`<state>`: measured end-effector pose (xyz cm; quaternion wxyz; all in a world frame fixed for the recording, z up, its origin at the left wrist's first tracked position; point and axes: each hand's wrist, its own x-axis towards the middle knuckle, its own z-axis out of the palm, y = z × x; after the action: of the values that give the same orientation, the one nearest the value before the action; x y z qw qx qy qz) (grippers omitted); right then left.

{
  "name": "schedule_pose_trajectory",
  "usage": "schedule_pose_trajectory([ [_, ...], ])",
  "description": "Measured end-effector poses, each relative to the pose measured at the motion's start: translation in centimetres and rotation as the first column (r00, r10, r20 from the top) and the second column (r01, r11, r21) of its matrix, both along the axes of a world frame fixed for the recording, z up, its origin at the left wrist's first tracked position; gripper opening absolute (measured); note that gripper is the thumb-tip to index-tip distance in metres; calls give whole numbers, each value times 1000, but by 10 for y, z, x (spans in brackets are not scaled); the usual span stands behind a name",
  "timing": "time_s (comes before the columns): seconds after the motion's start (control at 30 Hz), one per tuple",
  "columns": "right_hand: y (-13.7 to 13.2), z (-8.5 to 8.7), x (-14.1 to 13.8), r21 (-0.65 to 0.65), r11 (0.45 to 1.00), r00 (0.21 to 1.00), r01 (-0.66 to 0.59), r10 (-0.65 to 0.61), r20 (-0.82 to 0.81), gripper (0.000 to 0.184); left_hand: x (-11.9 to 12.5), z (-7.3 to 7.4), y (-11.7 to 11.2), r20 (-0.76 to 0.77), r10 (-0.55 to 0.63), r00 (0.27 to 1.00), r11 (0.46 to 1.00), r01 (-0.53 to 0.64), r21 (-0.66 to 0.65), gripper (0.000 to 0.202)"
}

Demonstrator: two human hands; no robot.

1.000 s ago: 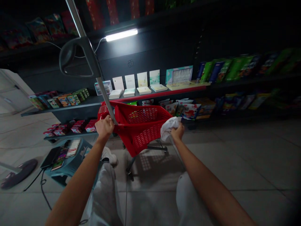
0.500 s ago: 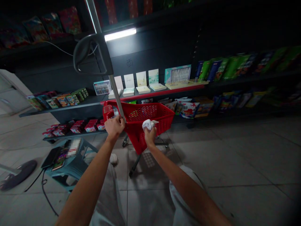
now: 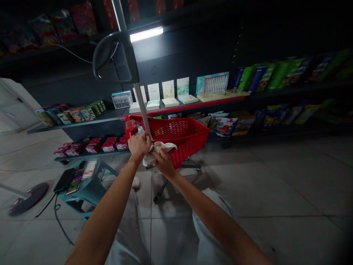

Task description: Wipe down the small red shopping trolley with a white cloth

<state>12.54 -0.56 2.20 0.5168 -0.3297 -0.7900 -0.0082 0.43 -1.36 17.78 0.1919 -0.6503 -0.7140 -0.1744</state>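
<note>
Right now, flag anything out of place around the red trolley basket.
The red trolley basket looks undamaged, nothing spilled. Left of it, a teal stool stands in the aisle carrying a phone, and a black cable trails loose across the floor tiles: a trip hazard.

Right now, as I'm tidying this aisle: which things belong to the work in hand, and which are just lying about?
In hand: left hand gripping the cart pole; right hand holding the white cloth against it; red basket cart.
Lying about: teal stool with phone; fan base; shelved boxes; tube light.
</note>
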Motion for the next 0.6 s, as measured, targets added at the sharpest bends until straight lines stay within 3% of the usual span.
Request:
schedule_pose_trajectory([
  [0.17,0,-21,12,18,999,974,-50,45,221,43,-10,-3,3,-52,-44,998,999,44,6,38],
  [0.27,5,-30,31,-54,999,969,5,9,248,41,-18,-4,5,-77,-64,995,998,66,19,38],
  [0.47,36,-28,99,-174,967,981,188,-176,82,48,-36,-3,11,-102,-39,994,999,40,8,40],
  [0.53,51,-23,123,-185,959,971,213,-229,-65,47,-41,-1,12,-113,-22,993,1000,23,3,41],
  [0.6,67,-18,146,-219,929,895,299,-353,-274,44,-45,1,13,-123,-9,992,1000,8,-5,41],
])
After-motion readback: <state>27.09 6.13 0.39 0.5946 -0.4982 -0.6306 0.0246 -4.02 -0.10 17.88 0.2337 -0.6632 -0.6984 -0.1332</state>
